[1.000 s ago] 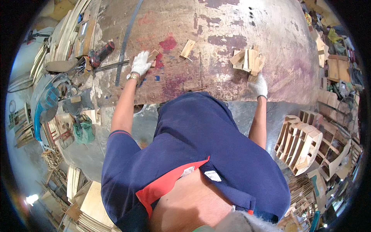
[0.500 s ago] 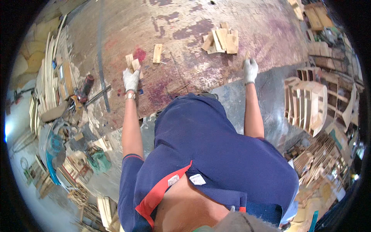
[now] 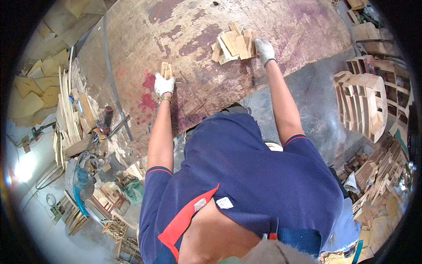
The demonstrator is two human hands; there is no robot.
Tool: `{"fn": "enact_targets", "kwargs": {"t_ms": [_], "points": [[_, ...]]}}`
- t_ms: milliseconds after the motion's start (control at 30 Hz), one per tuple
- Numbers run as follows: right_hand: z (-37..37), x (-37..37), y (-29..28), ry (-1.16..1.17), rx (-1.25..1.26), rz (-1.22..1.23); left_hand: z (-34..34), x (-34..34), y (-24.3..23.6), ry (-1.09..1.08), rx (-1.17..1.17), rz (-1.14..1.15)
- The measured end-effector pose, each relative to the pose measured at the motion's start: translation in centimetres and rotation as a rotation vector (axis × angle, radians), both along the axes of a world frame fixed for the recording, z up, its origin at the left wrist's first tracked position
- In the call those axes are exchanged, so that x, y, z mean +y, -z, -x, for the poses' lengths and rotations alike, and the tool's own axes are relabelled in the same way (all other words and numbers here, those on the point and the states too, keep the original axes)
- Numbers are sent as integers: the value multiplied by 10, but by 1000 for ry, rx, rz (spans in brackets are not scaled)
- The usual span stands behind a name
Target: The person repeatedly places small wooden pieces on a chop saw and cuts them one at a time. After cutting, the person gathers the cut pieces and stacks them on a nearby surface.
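On the stained wooden tabletop (image 3: 206,79) my left hand (image 3: 164,85), in a white knit glove, is closed round short wood pieces (image 3: 166,68) whose ends stick out past the fingers. A thin sliver pokes out beside that hand. Farther off to the right lies a loose pile of short wood pieces (image 3: 233,43), overlapping at different angles. My right hand (image 3: 265,50), gloved as well, presses against the right edge of this pile, its fingers closed at a wood piece (image 3: 252,43) there. The fingertips are partly hidden.
At the table's left edge lie a dark-handled tool (image 3: 108,115) and a stack of long wood strips (image 3: 67,101). A blue circular saw (image 3: 80,180) stands below left. Slatted wooden frames (image 3: 362,103) and scrap wood (image 3: 378,176) are on the floor to the right.
My right hand has carried its wood piece left and away from me to the pile. My left hand has shifted right, to where a single wood piece lay apart.
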State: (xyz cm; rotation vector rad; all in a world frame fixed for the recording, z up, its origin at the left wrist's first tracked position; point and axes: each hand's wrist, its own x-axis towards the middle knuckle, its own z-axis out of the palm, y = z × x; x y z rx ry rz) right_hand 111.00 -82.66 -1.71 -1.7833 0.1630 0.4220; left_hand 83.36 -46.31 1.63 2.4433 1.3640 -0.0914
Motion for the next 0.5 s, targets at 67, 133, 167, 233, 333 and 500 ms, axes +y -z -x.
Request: {"fn": "enact_targets", "kwargs": {"t_ms": [67,133,167,233,333,500], "points": [[-4,5,-3,10,-77,181,-3,-3,4,10,-18,21],[-9,8,-10,-82,-49,335,-12,-9,8,-106,-382,467],[-13,10,-15,-192,23,422,-19,-12,9,-187,-552,678],[-13,14,-25,-271,92,453,-46,-29,15,-419,-849,1312],[-13,22,-32,-210,105,322,-99,-69,18,-268,-770,1327],[-15,33,-29,-302,344,-171,-150,-122,2,-60,-632,963]]}}
